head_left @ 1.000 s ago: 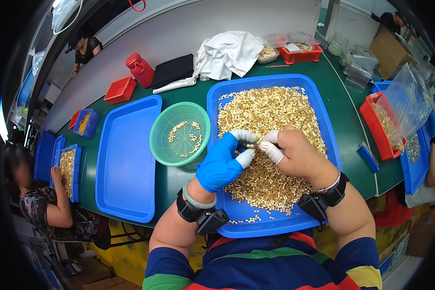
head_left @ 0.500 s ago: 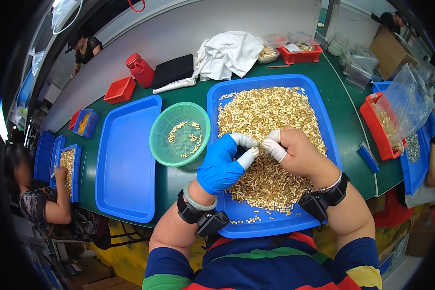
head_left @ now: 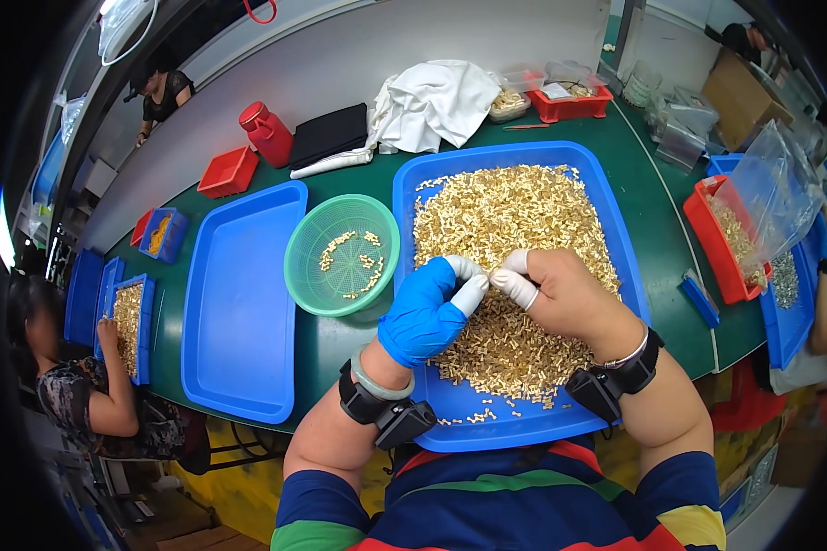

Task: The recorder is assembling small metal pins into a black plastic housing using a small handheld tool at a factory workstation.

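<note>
My left hand (head_left: 424, 312) wears a blue glove with white covers on the thumb and forefinger. My right hand (head_left: 560, 292) is bare except for white finger covers. Both are closed in a pinch, their fingertips almost meeting; whatever sits between them is too small to make out. Beneath them spreads a heap of small gold-coloured metal pieces (head_left: 515, 211), narrow in the middle and wider at the ends, in a large blue tray (head_left: 487, 437). A green mesh basket (head_left: 296, 272) left of the tray holds several similar pieces.
Left of the basket lies another blue tray (head_left: 239, 312). A red flask (head_left: 266, 134), red bin (head_left: 225, 173), black cloth (head_left: 329, 134) and white cloth (head_left: 436, 103) line the back. At right stands a red bin (head_left: 728, 248) of pieces. A co-worker (head_left: 92, 395) sits at far left.
My left hand has shifted slightly, and the pinched fingertips of both hands have moved a little left. The co-worker at far left has moved an arm slightly.
</note>
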Demonstrator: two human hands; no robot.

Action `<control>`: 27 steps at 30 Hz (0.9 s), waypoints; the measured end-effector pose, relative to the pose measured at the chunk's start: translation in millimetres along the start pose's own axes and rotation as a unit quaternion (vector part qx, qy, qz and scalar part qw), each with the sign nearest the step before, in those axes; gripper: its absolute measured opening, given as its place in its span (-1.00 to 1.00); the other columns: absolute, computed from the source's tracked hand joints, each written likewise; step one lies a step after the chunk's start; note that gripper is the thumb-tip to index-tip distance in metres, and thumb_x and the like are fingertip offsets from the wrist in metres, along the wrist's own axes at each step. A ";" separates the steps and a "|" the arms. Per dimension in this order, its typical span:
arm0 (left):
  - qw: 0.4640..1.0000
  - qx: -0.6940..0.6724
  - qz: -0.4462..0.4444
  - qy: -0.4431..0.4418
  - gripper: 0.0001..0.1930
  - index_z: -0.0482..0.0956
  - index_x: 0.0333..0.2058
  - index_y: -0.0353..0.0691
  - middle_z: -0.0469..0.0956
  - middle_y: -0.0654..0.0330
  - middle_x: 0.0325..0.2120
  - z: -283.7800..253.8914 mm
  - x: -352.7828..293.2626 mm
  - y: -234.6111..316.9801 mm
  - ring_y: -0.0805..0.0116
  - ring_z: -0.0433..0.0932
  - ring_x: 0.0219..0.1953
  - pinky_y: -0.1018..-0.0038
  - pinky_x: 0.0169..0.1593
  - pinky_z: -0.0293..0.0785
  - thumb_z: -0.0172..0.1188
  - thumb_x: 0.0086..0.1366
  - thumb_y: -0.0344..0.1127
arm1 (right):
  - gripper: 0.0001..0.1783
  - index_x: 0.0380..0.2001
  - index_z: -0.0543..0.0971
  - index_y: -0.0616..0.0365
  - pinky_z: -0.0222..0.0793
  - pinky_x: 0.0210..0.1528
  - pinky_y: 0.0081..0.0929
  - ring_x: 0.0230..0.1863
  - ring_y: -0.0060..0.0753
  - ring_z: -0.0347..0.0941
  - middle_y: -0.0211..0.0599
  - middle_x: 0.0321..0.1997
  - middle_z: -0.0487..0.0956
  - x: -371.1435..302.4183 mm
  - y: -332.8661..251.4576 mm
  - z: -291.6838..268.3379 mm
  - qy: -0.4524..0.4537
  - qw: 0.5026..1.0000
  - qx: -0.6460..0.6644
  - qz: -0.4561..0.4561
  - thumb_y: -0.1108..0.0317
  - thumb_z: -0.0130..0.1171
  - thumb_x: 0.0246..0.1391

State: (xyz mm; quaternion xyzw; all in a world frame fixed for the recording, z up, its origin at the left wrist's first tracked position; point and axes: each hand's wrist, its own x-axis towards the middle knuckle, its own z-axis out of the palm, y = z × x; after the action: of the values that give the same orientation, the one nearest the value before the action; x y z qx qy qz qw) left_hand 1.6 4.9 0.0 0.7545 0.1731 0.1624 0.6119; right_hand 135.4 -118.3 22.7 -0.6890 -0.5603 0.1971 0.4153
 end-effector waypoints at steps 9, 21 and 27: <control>1.000 -0.006 0.005 0.002 -0.91 0.41 -0.36 -0.25 0.39 0.37 -0.55 0.0 -1.1 -2.1 0.66 0.29 -0.52 0.71 -0.45 0.23 0.03 0.19 -0.36 | -0.80 -0.41 0.43 0.17 0.21 -0.53 -0.55 -0.60 -0.53 0.27 -0.35 -0.63 0.38 0.7 -1.0 -0.4 0.010 1.000 -0.016 -0.022 0.28 0.15 -0.05; 1.000 -0.019 0.007 -0.001 -0.89 0.42 -0.38 -0.26 0.40 0.36 -0.55 0.7 2.3 -3.6 0.64 0.31 -0.51 0.70 -0.43 0.25 0.03 0.20 -0.35 | -0.82 -0.42 0.41 0.19 0.23 -0.52 -0.58 -0.57 -0.55 0.30 -0.37 -0.61 0.40 0.9 6.0 -2.6 -0.006 1.000 0.000 0.004 0.35 0.15 -0.07; 0.999 -0.003 -0.034 -0.012 -0.79 0.45 -0.46 -0.28 0.42 0.31 -0.60 -4.6 1.7 3.1 0.60 0.35 -0.54 0.66 -0.42 0.30 -0.02 0.23 -0.25 | -0.84 -0.44 0.41 0.19 0.23 -0.50 -0.60 -0.55 -0.57 0.30 -0.37 -0.61 0.40 2.4 -0.4 -0.6 0.009 1.000 0.002 -0.022 0.38 0.14 -0.08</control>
State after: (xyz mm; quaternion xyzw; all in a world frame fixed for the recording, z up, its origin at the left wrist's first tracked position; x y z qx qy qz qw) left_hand 1.2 9.1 4.0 0.7481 0.1907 0.1331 0.6215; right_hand 136.4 -116.2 23.8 -0.6774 -0.5711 0.1833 0.4258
